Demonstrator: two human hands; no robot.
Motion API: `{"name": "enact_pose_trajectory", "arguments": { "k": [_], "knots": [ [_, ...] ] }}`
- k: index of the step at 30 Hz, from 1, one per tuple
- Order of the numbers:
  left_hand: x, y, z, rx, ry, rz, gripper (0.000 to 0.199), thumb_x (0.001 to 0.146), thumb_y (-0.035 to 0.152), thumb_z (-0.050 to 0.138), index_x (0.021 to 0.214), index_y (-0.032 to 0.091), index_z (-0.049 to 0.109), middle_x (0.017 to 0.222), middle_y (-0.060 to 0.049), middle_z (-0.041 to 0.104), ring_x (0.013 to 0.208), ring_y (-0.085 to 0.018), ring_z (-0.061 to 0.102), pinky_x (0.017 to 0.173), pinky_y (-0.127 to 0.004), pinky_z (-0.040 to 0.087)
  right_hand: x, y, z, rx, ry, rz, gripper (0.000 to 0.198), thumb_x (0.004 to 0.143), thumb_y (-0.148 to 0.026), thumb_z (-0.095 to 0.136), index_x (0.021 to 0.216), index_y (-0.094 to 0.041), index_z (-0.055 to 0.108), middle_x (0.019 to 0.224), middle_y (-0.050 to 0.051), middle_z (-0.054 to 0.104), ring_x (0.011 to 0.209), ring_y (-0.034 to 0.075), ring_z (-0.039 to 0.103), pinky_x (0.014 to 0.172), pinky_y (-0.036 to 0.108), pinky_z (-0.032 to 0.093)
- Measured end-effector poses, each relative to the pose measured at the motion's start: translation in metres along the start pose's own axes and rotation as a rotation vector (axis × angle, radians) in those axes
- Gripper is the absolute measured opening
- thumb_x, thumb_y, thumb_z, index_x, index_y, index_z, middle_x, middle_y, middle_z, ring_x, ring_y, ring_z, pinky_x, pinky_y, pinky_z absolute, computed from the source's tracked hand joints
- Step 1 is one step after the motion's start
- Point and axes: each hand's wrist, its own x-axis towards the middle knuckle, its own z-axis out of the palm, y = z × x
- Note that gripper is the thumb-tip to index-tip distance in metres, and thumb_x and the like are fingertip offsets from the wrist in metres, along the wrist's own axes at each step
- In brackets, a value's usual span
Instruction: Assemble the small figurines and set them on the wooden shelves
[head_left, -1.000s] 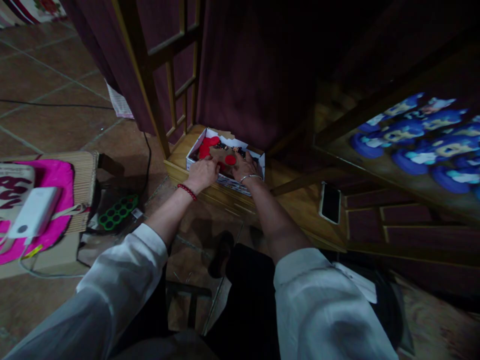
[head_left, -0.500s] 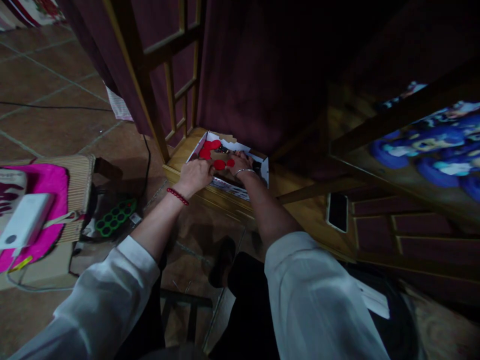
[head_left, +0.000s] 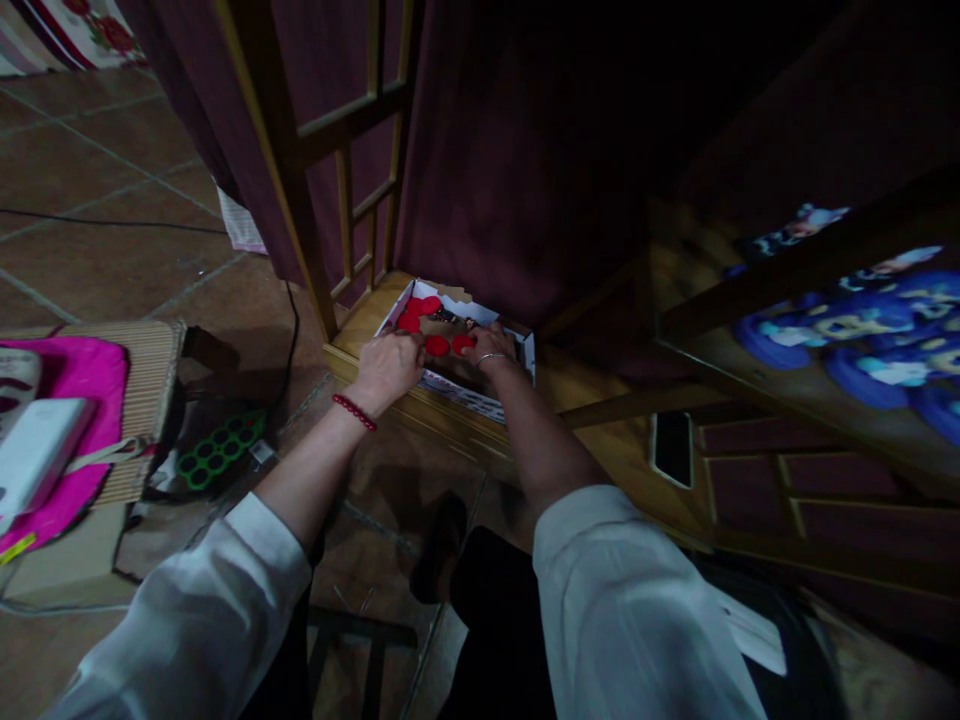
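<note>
A shallow white cardboard box (head_left: 529, 350) sits on a wooden ledge, and several flat red round pieces (head_left: 420, 309) lie in its left part beside brown card and small dark items. My left hand (head_left: 390, 366), with a red bead bracelet at the wrist, rests at the box's front left with its fingers curled; what they hold, if anything, is hidden. Its fingertips are close to a red disc (head_left: 436, 346). Inside the box, my right hand (head_left: 491, 345), wearing a silver bangle, has its fingers closed at the edge of another red disc (head_left: 463, 344).
A phone (head_left: 672, 449) lies on the wooden ledge (head_left: 600, 430) to the right. Blue figurines (head_left: 862, 320) stand on a shelf at right. On the left, a low table holds a white device (head_left: 45, 455) on a pink mat (head_left: 105, 400). A wooden lattice frame (head_left: 300, 200) rises behind.
The view has shifted slightly, so the box sits lower. My right hand has drawn back a little to the right, and more of the red disc by its fingers shows.
</note>
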Motion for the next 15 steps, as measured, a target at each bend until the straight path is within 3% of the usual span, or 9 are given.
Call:
{"name": "enact_pose_trajectory", "arguments": {
  "k": [5,12,15],
  "knots": [
    [0.0,0.002,0.002,-0.012,-0.033,0.138,0.031,0.081,0.033,0.04,0.086,0.02,0.067,0.085,-0.012,0.066,0.097,-0.027,0.054,0.087,-0.04,0.033,-0.006,0.005,0.002,0.033,-0.028,0.031,0.031,0.067,-0.032,0.066,0.096,-0.025,0.063,0.105,0.006,0.057,0.095,0.019,0.055,0.084,0.031,0.042],
    [0.0,0.001,0.004,-0.028,-0.01,0.137,0.032,0.082,0.035,0.039,0.089,0.02,0.066,0.087,-0.013,0.066,0.095,-0.028,0.055,0.087,-0.04,0.032,-0.016,0.002,-0.003,0.145,0.032,0.019,0.043,0.072,-0.028,0.058,0.114,-0.022,0.053,0.109,0.008,0.06,0.099,0.022,0.055,0.085,0.034,0.043],
    [0.0,0.002,0.004,-0.02,-0.01,0.129,0.032,0.083,0.034,0.038,0.093,0.021,0.065,0.088,-0.012,0.066,0.095,-0.027,0.055,0.086,-0.04,0.033,-0.017,-0.001,-0.007,0.239,0.04,-0.026,0.038,0.073,-0.024,0.054,0.111,-0.021,0.054,0.108,0.006,0.062,0.096,0.02,0.057,0.084,0.032,0.044]
  ]
}}
